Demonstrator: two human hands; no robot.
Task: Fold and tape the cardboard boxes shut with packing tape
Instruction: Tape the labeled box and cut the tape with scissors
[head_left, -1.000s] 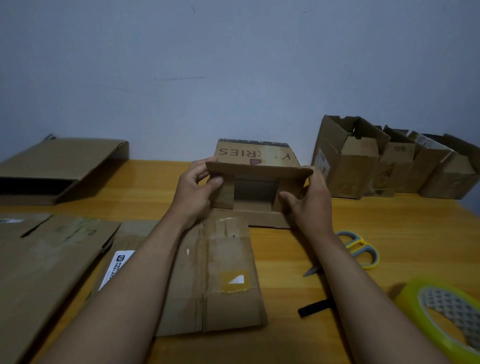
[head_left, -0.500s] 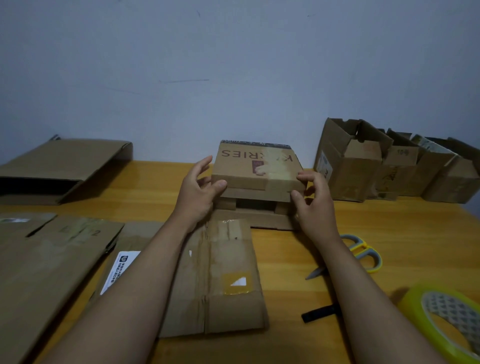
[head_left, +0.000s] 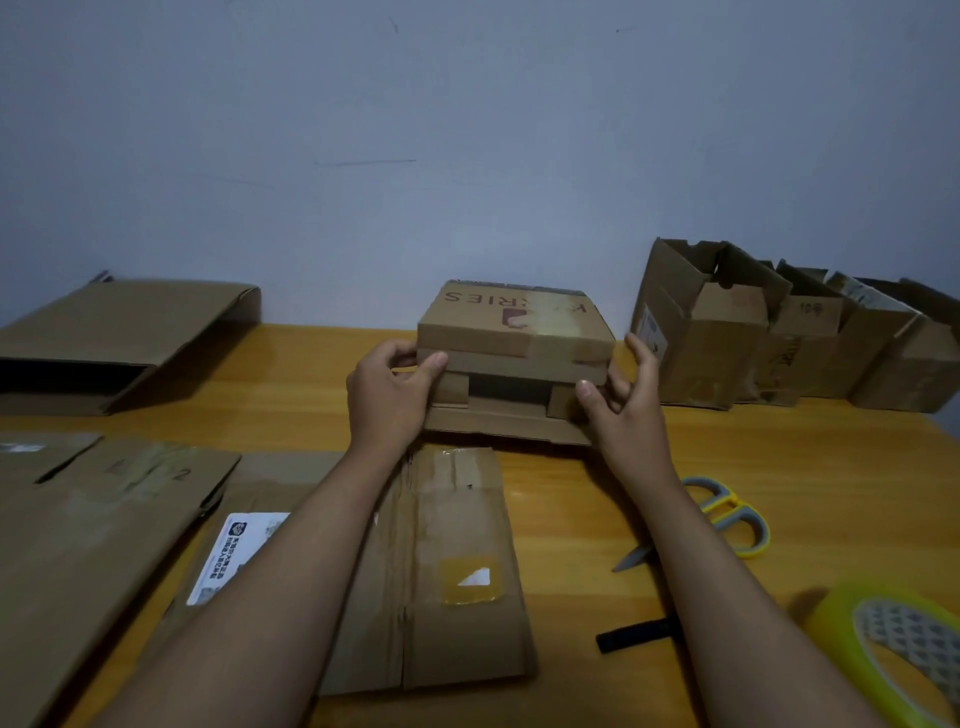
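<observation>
A small cardboard box (head_left: 514, 332) with upside-down lettering on top lies on its side at the middle of the wooden table (head_left: 779, 457), its open end facing me. The upper flap is folded partly down over the opening, the side flaps are tucked in, and the lower flap lies flat. My left hand (head_left: 389, 395) grips the box's left corner, thumb on the upper flap's front. My right hand (head_left: 623, 410) holds the right corner, thumb on the right side flap and fingers along the side. A yellow-tinted roll of packing tape (head_left: 893, 654) sits at the bottom right.
A flattened box (head_left: 457, 571) lies under my forearms, more flat cardboard (head_left: 78, 545) at left, and a long open box (head_left: 119, 332) back left. A row of open boxes (head_left: 727, 332) stands back right. Scissors (head_left: 727, 514) and a small black object (head_left: 634, 634) lie right of my right arm.
The upper flap, held out level a second ago, has come down over the opening. Both hands shifted from under that flap to the box's front corners.
</observation>
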